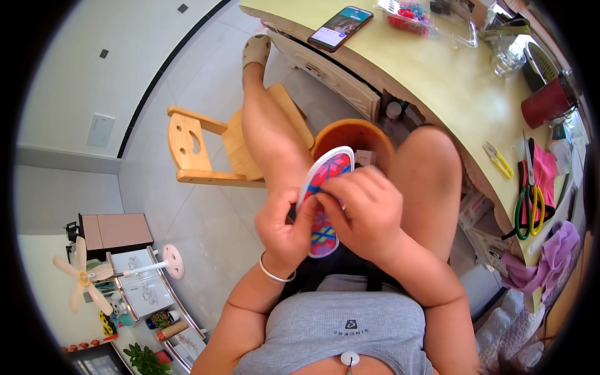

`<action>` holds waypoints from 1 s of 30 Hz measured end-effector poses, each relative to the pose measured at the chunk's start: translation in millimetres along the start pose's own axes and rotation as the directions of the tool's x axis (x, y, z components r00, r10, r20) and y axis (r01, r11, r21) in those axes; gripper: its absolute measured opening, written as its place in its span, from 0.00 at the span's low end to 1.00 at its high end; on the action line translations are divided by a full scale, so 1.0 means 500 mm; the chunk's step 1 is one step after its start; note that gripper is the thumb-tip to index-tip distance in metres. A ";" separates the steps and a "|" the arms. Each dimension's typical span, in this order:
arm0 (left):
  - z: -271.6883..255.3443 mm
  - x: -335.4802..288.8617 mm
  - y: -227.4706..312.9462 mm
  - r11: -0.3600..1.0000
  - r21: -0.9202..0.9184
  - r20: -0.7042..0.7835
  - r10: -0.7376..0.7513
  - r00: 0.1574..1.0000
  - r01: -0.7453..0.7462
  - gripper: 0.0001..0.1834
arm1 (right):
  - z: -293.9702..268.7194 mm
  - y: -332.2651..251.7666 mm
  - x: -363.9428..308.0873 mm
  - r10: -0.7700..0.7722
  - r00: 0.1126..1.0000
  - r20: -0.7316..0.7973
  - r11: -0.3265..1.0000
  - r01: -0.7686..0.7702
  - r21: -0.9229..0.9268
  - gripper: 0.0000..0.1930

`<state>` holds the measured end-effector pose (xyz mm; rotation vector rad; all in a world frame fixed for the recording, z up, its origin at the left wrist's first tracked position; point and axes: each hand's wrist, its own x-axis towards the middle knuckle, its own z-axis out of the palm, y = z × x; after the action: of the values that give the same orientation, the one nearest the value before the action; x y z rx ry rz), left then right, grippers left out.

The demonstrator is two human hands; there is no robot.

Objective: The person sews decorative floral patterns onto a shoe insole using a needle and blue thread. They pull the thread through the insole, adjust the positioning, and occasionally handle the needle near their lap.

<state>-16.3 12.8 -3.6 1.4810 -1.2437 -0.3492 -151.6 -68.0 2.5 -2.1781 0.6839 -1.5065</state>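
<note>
An embroidered insole (324,239), pink-red with blue and yellow patterning and a white rim, is held upright over my lap. Closed around its left edge is my left hand (282,224), the thumb lying across its patterned face. My right hand (370,215) pinches thumb and fingers together at the middle of that face, next to the left thumb. Whatever sits between the right fingertips is too small or hidden to make out. Both hands cover the insole's middle.
A wooden bucket (382,139) stands between my legs, beyond the insole. A small wooden chair (187,142) is at the left. The yellow-topped table (431,81) on the right bears a phone (340,29), large scissors (530,199), yellow-handled snips (498,160) and purple cloth (544,262).
</note>
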 end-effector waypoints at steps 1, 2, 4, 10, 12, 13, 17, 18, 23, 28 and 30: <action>-0.004 0.002 0.001 0.990 -0.091 -0.012 -0.106 0.994 0.104 0.06 | -0.011 0.000 0.004 0.039 0.997 -0.067 0.999 -0.037 0.031 0.12; -0.008 0.005 0.003 0.962 -0.182 -0.014 -0.211 0.977 0.205 0.06 | -0.030 -0.009 0.004 0.162 0.980 -0.112 0.986 -0.155 0.065 0.11; -0.012 0.019 0.004 0.813 -0.513 0.094 -0.267 0.959 0.277 0.05 | -0.040 0.010 0.004 0.390 0.906 -0.165 0.914 -0.359 0.188 0.06; -0.003 0.019 -0.008 0.468 -0.745 0.393 -0.267 0.880 0.475 0.08 | -0.002 0.005 -0.035 0.564 0.457 0.688 -0.355 -0.618 0.701 0.07; -0.004 0.020 -0.010 0.451 -0.729 0.424 -0.295 0.856 0.516 0.07 | 0.003 0.006 -0.042 0.533 0.404 0.743 -0.520 -0.537 0.664 0.08; -0.004 0.021 -0.010 0.443 -0.719 0.439 -0.308 0.844 0.536 0.07 | 0.006 -0.001 -0.031 0.574 0.355 0.738 -0.516 -0.543 0.663 0.09; 0.003 0.012 -0.012 0.601 -0.656 0.405 -0.229 0.885 0.456 0.07 | 0.013 0.013 -0.028 0.581 0.332 0.743 -0.548 -0.516 0.658 0.07; 0.001 0.013 -0.016 0.612 -0.649 0.430 -0.195 0.881 0.452 0.07 | 0.019 0.021 -0.033 0.603 0.410 0.685 -0.507 -0.466 0.725 0.05; -0.023 0.015 -0.032 0.478 -0.738 0.326 -0.366 0.872 0.477 0.11 | -0.076 0.089 0.021 0.650 0.432 0.625 -0.588 -0.236 0.774 0.05; -0.148 0.099 -0.101 -0.183 -0.919 0.381 -0.178 0.907 0.350 0.09 | -0.280 0.243 0.008 0.824 0.555 -0.113 0.147 -0.017 0.989 0.04; -0.139 0.088 -0.107 -0.087 -0.904 0.428 -0.188 0.884 0.419 0.10 | -0.297 0.246 0.002 0.847 0.442 -0.295 0.352 -0.052 0.934 0.04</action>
<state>81.6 5.1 -8.1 0.3035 -0.3365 -1.4188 -311.1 -174.5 -18.1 -0.3511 0.5891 -1.7795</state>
